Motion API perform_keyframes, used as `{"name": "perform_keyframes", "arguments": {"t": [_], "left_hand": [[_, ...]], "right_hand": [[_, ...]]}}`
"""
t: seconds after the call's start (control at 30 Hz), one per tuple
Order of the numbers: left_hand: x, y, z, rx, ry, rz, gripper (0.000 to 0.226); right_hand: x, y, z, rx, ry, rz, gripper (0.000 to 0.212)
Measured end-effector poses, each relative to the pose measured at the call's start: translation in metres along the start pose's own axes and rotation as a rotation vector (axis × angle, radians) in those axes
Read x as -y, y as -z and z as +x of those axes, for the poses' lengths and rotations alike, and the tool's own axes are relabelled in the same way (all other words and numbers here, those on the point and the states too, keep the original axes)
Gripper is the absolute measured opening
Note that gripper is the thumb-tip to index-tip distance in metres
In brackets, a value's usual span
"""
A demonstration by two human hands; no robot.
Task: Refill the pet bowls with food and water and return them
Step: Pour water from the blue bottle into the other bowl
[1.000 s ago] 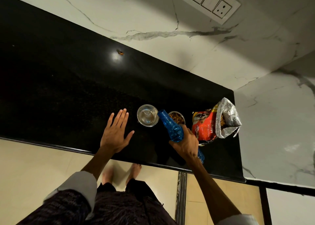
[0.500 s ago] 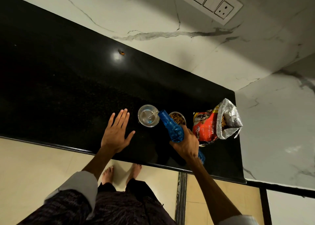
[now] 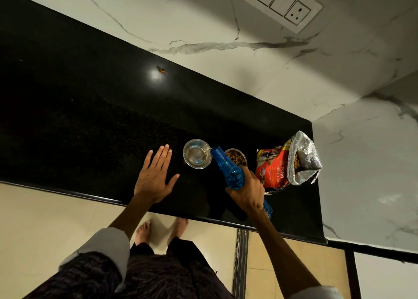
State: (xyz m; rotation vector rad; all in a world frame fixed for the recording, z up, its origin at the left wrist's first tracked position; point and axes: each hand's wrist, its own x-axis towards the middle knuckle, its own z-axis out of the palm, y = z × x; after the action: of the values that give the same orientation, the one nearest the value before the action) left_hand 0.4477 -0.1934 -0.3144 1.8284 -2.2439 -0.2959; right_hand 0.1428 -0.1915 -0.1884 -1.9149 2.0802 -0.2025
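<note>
- The right hand (image 3: 248, 191) has its fingers wrapped around the body of a blue plastic water bottle (image 3: 228, 169), which is tilted with its open mouth over the rim of the steel water bowl (image 3: 197, 154).
- A thin stream of water runs from the bottle mouth into that bowl, which holds some clear water.
- The left hand (image 3: 156, 176) lies flat on the black granite countertop (image 3: 79, 117), fingers straight and close together, thumb spread to the side, just left of the water bowl and not touching it.
- Just right of the water bowl, partly behind the bottle, stands a second steel bowl of brown kibble (image 3: 236, 157).
- Further right, near the countertop's right end by the wall corner, a red puppy-food bag (image 3: 278, 167) stands open, its silver lining folded out and kibble visible inside.
- Both bowls sit toward the front edge of the countertop.
- A small orange speck (image 3: 161, 70) lies near the back edge.
- A white switch panel (image 3: 274, 2) is set in the marble wall above.
</note>
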Motion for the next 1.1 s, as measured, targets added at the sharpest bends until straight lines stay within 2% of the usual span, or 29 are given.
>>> {"name": "perform_keyframes", "arguments": {"t": [1.1], "left_hand": [[0.0005, -0.001, 0.0004, 0.005, 0.008, -0.005, 0.084]], "right_hand": [[-0.0027, -0.0014, 0.0011, 0.003, -0.006, -0.014, 0.081]]}}
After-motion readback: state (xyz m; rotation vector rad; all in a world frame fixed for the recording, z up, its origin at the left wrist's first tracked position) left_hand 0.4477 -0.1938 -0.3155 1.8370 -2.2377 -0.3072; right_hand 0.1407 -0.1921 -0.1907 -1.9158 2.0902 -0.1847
